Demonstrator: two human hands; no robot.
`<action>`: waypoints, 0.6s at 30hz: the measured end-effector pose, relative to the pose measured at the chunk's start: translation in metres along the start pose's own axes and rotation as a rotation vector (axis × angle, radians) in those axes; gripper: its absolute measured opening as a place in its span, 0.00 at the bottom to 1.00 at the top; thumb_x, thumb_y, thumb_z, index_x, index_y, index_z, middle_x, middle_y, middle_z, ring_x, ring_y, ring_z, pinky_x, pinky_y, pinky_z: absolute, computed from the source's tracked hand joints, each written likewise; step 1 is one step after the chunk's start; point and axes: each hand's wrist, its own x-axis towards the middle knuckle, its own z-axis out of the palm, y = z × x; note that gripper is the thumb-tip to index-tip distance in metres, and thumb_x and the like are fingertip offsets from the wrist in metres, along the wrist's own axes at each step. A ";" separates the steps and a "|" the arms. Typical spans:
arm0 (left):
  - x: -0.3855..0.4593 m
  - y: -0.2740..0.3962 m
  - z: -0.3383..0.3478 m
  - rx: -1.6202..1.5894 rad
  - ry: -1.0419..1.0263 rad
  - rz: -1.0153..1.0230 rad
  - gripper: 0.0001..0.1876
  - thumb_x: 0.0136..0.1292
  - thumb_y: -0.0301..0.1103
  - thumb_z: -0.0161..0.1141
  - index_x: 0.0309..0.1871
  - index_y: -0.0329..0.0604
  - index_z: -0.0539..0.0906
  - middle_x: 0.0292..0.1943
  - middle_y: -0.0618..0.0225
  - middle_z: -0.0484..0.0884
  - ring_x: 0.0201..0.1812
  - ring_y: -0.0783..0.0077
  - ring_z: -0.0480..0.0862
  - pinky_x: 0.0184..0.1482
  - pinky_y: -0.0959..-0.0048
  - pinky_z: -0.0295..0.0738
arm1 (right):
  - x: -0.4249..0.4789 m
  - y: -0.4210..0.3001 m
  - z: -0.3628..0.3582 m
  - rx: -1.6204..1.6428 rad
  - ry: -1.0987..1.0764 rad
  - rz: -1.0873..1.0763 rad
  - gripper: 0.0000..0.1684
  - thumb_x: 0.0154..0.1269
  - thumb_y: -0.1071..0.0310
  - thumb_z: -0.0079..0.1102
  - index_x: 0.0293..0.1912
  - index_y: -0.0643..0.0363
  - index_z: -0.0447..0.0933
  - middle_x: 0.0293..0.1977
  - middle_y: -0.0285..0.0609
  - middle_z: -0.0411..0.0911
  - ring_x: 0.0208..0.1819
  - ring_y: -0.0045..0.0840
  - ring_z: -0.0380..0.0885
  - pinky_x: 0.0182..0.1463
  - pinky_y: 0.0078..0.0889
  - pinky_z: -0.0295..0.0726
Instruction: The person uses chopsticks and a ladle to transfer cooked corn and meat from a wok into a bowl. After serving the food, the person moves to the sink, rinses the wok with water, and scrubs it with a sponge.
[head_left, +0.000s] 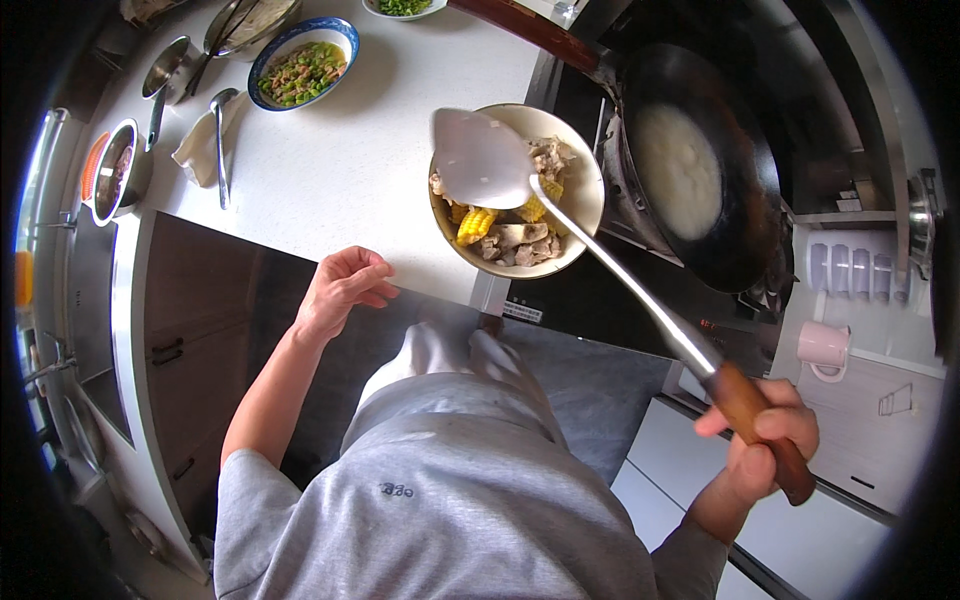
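Note:
My right hand (757, 435) grips the wooden handle of a metal wok spatula (480, 161). Its broad blade is over a cream bowl (581, 202) at the counter's edge beside the cooktop, hiding part of what is inside. In that bowl lie yellow corn pieces (475, 225) and chunks of bone-in meat (529, 244). My left hand (349, 289) hovers by the front edge of the counter, empty, with loosely bent fingers. Right of the bowl, a dark wok (750, 217) on the stove contains cloudy whitish liquid (679, 172).
A blue-rimmed bowl (341, 30) of green vegetables and meat stands on the white counter (390, 165). Further left are a metal spoon (221, 150) by a cloth (199, 154), a small saucepan (169, 71) and a steel bowl (112, 176). The wok's handle (532, 30) extends over the counter.

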 end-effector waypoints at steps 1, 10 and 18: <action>-0.001 -0.001 -0.001 -0.002 0.004 0.009 0.08 0.60 0.34 0.59 0.33 0.39 0.77 0.30 0.66 0.81 0.30 0.75 0.82 0.30 0.80 0.77 | 0.005 0.003 0.002 0.058 -0.094 -0.013 0.19 0.58 0.47 0.54 0.36 0.52 0.68 0.25 0.45 0.76 0.24 0.26 0.77 0.32 0.26 0.77; 0.000 -0.004 -0.004 -0.005 0.037 0.021 0.08 0.60 0.34 0.58 0.34 0.38 0.76 0.30 0.66 0.80 0.30 0.73 0.82 0.31 0.79 0.77 | 0.023 0.003 0.000 0.069 -0.343 -0.172 0.11 0.52 0.68 0.60 0.37 0.60 0.74 0.33 0.53 0.76 0.31 0.33 0.81 0.35 0.28 0.82; 0.000 0.002 -0.005 -0.024 0.021 0.043 0.07 0.61 0.33 0.57 0.34 0.38 0.76 0.31 0.63 0.81 0.29 0.72 0.83 0.30 0.79 0.77 | 0.006 0.029 -0.037 0.054 0.007 -0.118 0.20 0.59 0.53 0.49 0.41 0.60 0.66 0.15 0.47 0.71 0.20 0.25 0.70 0.27 0.25 0.71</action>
